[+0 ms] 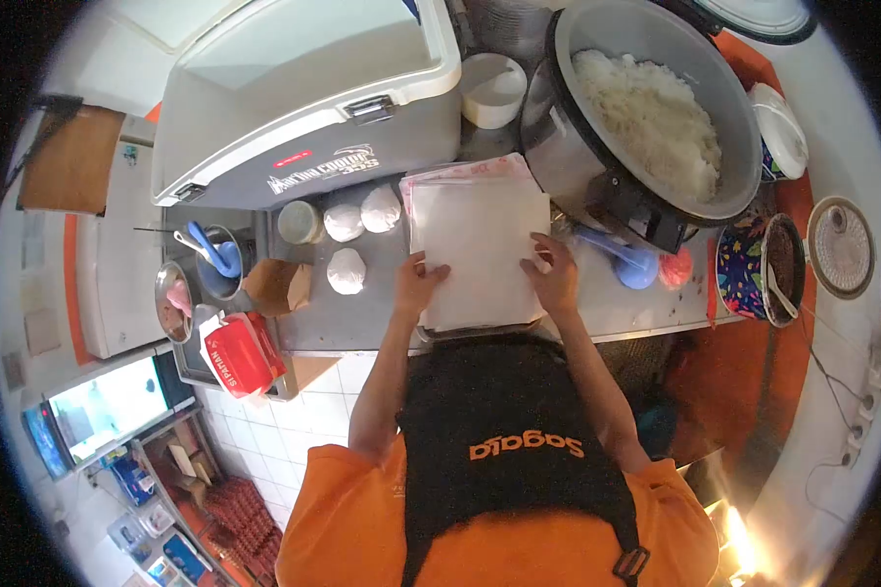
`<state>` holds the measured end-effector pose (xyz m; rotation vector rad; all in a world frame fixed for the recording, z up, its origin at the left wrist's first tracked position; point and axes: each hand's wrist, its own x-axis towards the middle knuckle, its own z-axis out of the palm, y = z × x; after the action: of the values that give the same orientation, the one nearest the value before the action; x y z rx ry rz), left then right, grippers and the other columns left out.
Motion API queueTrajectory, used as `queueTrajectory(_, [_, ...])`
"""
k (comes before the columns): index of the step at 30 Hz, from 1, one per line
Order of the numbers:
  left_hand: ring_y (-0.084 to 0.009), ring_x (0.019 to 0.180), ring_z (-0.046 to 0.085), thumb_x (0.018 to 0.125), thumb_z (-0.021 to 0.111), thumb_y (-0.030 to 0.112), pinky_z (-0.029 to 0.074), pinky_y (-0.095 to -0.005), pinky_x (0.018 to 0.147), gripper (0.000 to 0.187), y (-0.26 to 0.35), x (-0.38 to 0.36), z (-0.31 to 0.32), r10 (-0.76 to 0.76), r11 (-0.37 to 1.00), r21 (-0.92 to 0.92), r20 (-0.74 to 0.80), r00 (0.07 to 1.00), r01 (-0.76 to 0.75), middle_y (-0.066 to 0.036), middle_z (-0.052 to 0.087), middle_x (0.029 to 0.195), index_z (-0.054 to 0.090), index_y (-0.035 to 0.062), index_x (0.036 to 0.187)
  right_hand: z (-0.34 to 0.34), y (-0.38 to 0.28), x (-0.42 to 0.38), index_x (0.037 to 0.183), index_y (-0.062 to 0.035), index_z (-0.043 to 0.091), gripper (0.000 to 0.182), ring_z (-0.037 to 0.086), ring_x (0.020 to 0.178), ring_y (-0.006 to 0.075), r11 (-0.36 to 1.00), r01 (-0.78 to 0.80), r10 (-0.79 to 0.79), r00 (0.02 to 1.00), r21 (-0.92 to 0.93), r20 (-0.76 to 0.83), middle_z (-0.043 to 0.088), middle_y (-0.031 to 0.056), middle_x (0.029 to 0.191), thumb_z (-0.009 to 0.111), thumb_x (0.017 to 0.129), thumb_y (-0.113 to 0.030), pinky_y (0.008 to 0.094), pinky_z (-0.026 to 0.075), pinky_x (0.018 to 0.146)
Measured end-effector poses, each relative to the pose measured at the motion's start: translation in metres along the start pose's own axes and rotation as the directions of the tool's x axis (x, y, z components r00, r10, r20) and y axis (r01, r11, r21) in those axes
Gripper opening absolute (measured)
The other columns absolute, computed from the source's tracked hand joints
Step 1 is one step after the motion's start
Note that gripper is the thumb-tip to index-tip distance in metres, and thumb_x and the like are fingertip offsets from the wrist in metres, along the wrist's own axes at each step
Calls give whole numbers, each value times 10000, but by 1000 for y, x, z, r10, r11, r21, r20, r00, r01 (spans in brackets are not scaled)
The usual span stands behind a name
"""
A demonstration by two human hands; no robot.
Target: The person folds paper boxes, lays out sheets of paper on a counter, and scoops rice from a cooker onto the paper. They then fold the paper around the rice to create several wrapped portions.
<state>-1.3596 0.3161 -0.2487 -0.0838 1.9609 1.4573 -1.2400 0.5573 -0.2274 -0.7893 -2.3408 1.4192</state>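
A stack of white wrapping paper (482,245) lies on the metal counter before me, with pink-printed sheets showing at its far edge. My left hand (421,286) rests at the left edge of the stack, thumb on the top sheet and apart from the fingers. At the right edge my right hand (555,277) touches the paper in the same way, fingers spread from the thumb. Left of the stack sit several white wrapped bundles (347,271). A blue rice scoop (634,266) lies to the right of my right hand.
A large cooler box (362,147) stands at the back left. Behind on the right, an open rice cooker (597,166) holds white rice. A patterned pot (744,264) with a spoon is at the far right. A red carton (243,352) and metal bowls (220,279) are on the left.
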Motion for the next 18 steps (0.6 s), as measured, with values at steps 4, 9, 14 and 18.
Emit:
queueTrajectory(4, [-248, 767, 687, 768, 861, 207, 551, -363, 695, 769, -56, 13, -2, 143, 953, 292, -211, 967, -77, -111, 713, 877, 493, -48, 1393, -42, 33, -4, 1278, -103, 644, 532, 618, 1093, 326, 972, -35, 44, 998, -233, 35, 632, 160, 1220, 792, 767, -92, 423, 501, 976])
queueTrajectory(9, [-385, 1278, 530, 834, 786, 362, 402, -518, 1095, 862, 15, -25, 32, 685, 451, 865, -178, 706, -219, -210, 554, 1398, 387, -31, 1489, -27, -11, 4, 1306, -123, 624, 458, 528, 1233, 351, 794, 508, -351, 831, -334, 432, 590, 144, 1304, 703, 872, -244, 493, 405, 1086])
queueTrajectory(14, [-380, 1549, 109, 997, 465, 541, 72, -589, 1234, 824, -14, -8, 57, 456, 5, 926, 334, 825, -377, -216, 228, 1643, 280, -39, 1552, -5, 18, 6, 1274, -142, 649, 382, 540, 1237, 330, 675, 647, -433, 737, -355, 519, 617, 107, 1288, 677, 900, -215, 492, 412, 1080])
queueTrajectory(18, [-402, 1544, 114, 998, 459, 547, 72, -596, 1230, 836, -19, -8, 59, 407, 11, 929, 333, 851, -369, -218, 204, 1650, 281, -62, 1544, -73, 46, 7, 1241, -92, 654, 341, 626, 1099, 369, 932, -210, 270, 946, -295, 180, 652, 210, 1211, 648, 904, -143, 488, 504, 941])
